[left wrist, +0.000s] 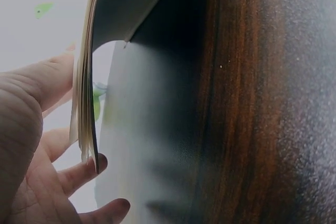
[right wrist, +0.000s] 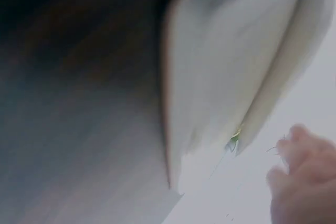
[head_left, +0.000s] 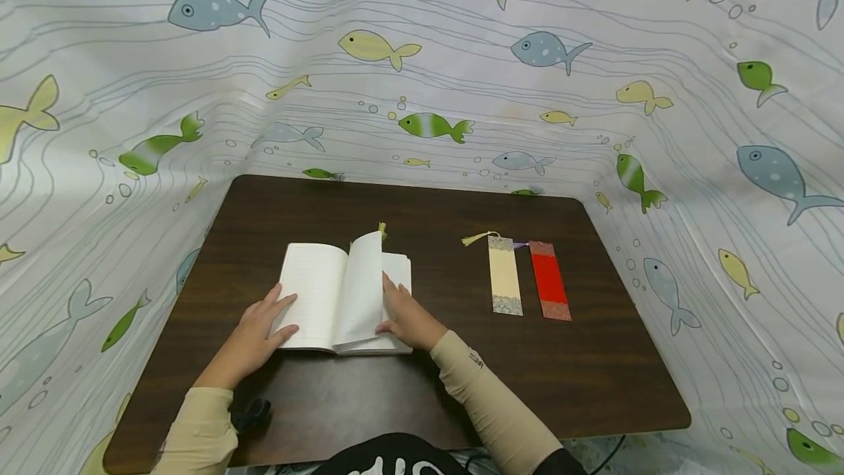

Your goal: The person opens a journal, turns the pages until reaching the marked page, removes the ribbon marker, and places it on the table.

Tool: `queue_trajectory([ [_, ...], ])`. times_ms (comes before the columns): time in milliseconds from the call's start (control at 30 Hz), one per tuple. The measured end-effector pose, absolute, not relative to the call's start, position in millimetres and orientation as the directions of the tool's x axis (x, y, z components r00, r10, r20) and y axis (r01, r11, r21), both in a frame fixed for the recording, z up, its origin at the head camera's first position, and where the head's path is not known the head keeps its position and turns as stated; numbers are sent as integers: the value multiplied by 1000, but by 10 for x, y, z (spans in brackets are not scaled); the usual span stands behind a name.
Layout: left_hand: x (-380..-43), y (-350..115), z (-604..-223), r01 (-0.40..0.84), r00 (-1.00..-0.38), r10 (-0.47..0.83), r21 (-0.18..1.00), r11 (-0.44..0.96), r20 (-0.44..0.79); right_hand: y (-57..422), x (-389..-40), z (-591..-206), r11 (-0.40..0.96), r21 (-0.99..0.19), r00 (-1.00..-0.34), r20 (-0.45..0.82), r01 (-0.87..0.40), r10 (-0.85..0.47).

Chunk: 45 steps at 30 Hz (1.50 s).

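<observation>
Fish-patterned white backdrop surrounds a dark wood-grain tabletop. At left, the person's left hand rests on the left edge of an open notebook, its grip released and fingers relaxed. The notebook lies left of the tabletop's middle, one leaf raised, a yellow tassel showing just beyond it. The right hand is at that leaf's edge, grip also released, fingers loosely extended. Further right, a cream bookmark lies beside a red bookmark.

The pages are white, one bookmark cream, another bookmark red — the cloth fish-patterned.
</observation>
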<state>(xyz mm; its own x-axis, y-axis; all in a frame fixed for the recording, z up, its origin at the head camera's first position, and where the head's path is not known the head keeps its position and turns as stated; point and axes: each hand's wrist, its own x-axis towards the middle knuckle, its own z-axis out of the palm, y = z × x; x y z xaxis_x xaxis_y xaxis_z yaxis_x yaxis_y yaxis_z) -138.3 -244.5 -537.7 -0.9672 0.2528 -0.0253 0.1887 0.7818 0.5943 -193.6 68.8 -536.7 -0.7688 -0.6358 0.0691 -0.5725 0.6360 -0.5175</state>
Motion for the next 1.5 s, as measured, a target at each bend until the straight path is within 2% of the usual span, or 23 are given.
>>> queue_trajectory([
  [167,-1387,-2455,-5401,193,-967,253,586,787,-21,598,-1907,-5379,505,-651,-665,0,-567,-746],
  [333,-1387,-2449,-5404,190,-968,248,581,792,-22,459,-1876,-5398,452,-662,-606,5,-598,-796],
  [433,-1384,-2435,-5385,193,-968,250,584,789,-18,372,-1852,-5420,454,-603,-576,11,-656,-817],
  [600,-1380,-2430,-5377,231,-964,263,621,749,42,279,-1777,-5452,483,-409,-530,3,-775,-848],
  [667,-1377,-2435,-5381,224,-966,253,675,703,57,261,-1749,-5463,494,-345,-521,-16,-798,-853],
  [833,-1367,-2449,-5368,148,-975,218,827,543,32,238,-1712,-5477,522,-317,-528,-75,-792,-846],
  [1033,-1374,-2441,-5324,175,-968,247,832,526,48,235,-1715,-5475,512,-282,-518,-59,-811,-853],
  [1167,-1389,-2442,-5330,174,-965,263,761,625,4,242,-1737,-5488,526,-262,-528,-69,-809,-847],
  [1300,-1394,-2441,-5375,205,-963,268,630,749,-5,283,-1744,-5488,577,-280,-569,-118,-767,-814],
  [1400,-1391,-2449,-5409,237,-960,280,583,777,16,358,-1754,-5483,618,-251,-604,-138,-745,-785],
  [1500,-1396,-2467,-5421,238,-958,286,586,774,11,472,-1779,-5489,655,-203,-642,-136,-728,-755],
])
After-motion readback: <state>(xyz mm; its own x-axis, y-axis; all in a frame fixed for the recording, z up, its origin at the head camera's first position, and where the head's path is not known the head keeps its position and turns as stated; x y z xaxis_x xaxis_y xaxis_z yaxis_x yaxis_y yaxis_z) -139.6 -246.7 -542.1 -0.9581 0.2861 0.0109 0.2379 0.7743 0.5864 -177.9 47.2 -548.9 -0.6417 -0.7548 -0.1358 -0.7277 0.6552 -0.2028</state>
